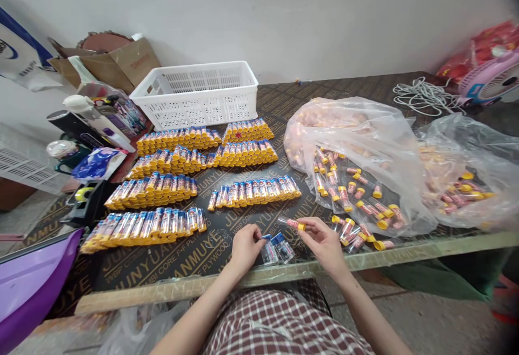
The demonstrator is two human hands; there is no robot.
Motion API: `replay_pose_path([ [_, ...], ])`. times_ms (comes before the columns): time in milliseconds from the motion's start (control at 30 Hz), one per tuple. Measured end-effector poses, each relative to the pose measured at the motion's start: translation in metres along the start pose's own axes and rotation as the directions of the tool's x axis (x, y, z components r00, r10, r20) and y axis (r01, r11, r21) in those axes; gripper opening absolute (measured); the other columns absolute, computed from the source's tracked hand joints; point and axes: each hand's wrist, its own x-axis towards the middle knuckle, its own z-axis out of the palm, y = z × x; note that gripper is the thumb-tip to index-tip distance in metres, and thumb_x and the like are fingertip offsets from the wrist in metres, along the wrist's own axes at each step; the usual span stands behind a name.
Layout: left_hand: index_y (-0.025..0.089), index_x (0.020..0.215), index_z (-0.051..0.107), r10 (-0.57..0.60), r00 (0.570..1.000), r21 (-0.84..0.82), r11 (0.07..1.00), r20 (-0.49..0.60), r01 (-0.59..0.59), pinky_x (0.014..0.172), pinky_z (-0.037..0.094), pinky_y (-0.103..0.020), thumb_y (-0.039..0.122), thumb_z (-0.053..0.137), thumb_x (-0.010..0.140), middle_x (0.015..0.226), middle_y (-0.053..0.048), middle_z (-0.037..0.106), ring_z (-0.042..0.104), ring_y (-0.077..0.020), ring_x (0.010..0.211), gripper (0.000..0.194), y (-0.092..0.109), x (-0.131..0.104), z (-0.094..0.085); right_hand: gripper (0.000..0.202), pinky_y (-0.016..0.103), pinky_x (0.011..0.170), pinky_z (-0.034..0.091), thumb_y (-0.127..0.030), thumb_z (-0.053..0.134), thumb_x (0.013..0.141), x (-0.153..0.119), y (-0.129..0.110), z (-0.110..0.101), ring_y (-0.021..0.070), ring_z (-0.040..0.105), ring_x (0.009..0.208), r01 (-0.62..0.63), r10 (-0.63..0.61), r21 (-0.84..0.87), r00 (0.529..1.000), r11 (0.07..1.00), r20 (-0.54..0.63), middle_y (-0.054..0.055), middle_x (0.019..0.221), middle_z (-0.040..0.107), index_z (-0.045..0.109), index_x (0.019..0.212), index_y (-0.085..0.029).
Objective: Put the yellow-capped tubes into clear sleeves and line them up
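My right hand (324,244) pinches a small clear tube (288,222) with a yellow cap and pink contents. It is held by the cap end, a little above the table and pointing left. My left hand (245,247) is closed, with thumb and fingertips together beside two small clear packets with blue tops (276,250); whatever is between its fingertips is hidden. Loose yellow-capped tubes (352,233) lie just right of my right hand, spilling from a large clear plastic bag (365,128). Neat stacks of tubes with blue and yellow ends (259,192) stand beyond my left hand.
More stacked rows (150,225) fill the left of the dark plywood table (194,268). Behind them stands a white plastic basket (211,104). A tape dispenser (83,203) and purple bin (36,285) are at left. A second bag (466,160), cord (425,95) and pink fan (490,76) sit right.
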Motion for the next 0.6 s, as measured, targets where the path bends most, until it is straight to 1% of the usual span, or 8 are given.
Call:
replay_pose_path([
  [67, 0.018, 0.062, 0.05, -0.075, 0.997, -0.263, 0.962, -0.007, 0.07, 0.055, 0.036, -0.021, 0.021, 0.065, 0.068, 0.056, 0.004, 0.053, 0.051, -0.0105, 0.055, 0.017, 0.001, 0.003, -0.002, 0.02, 0.029, 0.071, 0.052, -0.033, 0.062, 0.081, -0.002, 0.0, 0.001, 0.0166, 0.061, 0.079, 0.005, -0.005, -0.003, 1.0, 1.0, -0.01, 0.007, 0.096, 0.062, 0.066, 0.095, -0.02],
  [100, 0.018, 0.064, 0.049, -0.129, 0.992, -0.412, 0.903, 0.001, 0.118, 0.054, 0.037, -0.021, 0.024, 0.066, 0.068, 0.054, 0.005, 0.053, 0.051, -0.0103, 0.052, 0.018, 0.002, 0.005, -0.003, 0.02, 0.03, 0.071, 0.052, -0.032, 0.062, 0.081, -0.003, 0.0, 0.003, 0.0165, 0.06, 0.08, 0.011, -0.011, 0.0, 1.0, 1.0, -0.019, 0.007, 0.097, 0.062, 0.066, 0.096, -0.02],
  [167, 0.018, 0.071, 0.051, -0.239, 0.97, -0.657, 0.723, 0.05, 0.212, 0.051, 0.042, -0.021, 0.029, 0.07, 0.066, 0.053, 0.004, 0.056, 0.054, -0.0105, 0.048, 0.023, 0.006, 0.01, -0.008, 0.019, 0.03, 0.073, 0.052, -0.03, 0.063, 0.081, -0.005, -0.001, 0.006, 0.0165, 0.06, 0.082, 0.031, -0.03, 0.014, 0.999, 0.999, -0.041, 0.007, 0.099, 0.062, 0.066, 0.098, -0.021],
  [233, 0.015, 0.078, 0.056, -0.313, 0.943, -0.792, 0.543, 0.116, 0.278, 0.051, 0.046, -0.022, 0.031, 0.076, 0.059, 0.058, 0.001, 0.062, 0.057, -0.011, 0.049, 0.032, 0.011, 0.016, -0.013, 0.018, 0.03, 0.074, 0.053, -0.028, 0.062, 0.081, -0.008, -0.003, 0.009, 0.0168, 0.06, 0.085, 0.055, -0.053, 0.03, 0.997, 0.998, -0.056, 0.006, 0.101, 0.061, 0.066, 0.098, -0.022],
  [300, 0.013, 0.078, 0.061, -0.357, 0.921, -0.86, 0.411, 0.154, 0.303, 0.053, 0.05, -0.022, 0.029, 0.082, 0.052, 0.063, -0.001, 0.066, 0.059, -0.0106, 0.051, 0.037, 0.015, 0.021, -0.019, 0.018, 0.03, 0.074, 0.054, -0.026, 0.061, 0.082, -0.012, -0.006, 0.013, 0.017, 0.06, 0.086, 0.083, -0.082, 0.025, 0.994, 0.996, -0.068, 0.006, 0.103, 0.061, 0.066, 0.099, -0.023],
  [400, 0.011, 0.071, 0.064, -0.401, 0.9, -0.91, 0.283, 0.173, 0.301, 0.053, 0.052, -0.022, 0.026, 0.085, 0.047, 0.065, -0.002, 0.066, 0.059, -0.0095, 0.052, 0.035, 0.019, 0.027, -0.023, 0.02, 0.03, 0.072, 0.054, -0.022, 0.059, 0.083, -0.017, -0.01, 0.018, 0.0166, 0.061, 0.086, 0.147, -0.149, -0.023, 0.985, 0.989, -0.089, 0.006, 0.104, 0.06, 0.066, 0.102, -0.025],
  [500, 0.011, 0.067, 0.066, -0.428, 0.889, -0.931, 0.232, 0.162, 0.281, 0.054, 0.053, -0.021, 0.027, 0.087, 0.045, 0.064, -0.002, 0.066, 0.059, -0.0092, 0.053, 0.035, 0.02, 0.029, -0.024, 0.022, 0.03, 0.072, 0.054, -0.019, 0.058, 0.084, -0.021, -0.013, 0.021, 0.0169, 0.061, 0.086, 0.21, -0.216, -0.071, 0.971, 0.975, -0.103, 0.006, 0.104, 0.06, 0.066, 0.104, -0.025],
  [600, 0.011, 0.063, 0.065, -0.468, 0.874, -0.938, 0.227, 0.131, 0.262, 0.053, 0.052, -0.021, 0.034, 0.087, 0.044, 0.058, -0.001, 0.064, 0.059, -0.0097, 0.052, 0.037, 0.02, 0.03, -0.024, 0.024, 0.032, 0.074, 0.054, -0.018, 0.058, 0.084, -0.023, -0.013, 0.023, 0.0188, 0.06, 0.092, 0.235, -0.245, -0.104, 0.964, 0.966, -0.099, 0.007, 0.104, 0.061, 0.066, 0.105, -0.025],
])
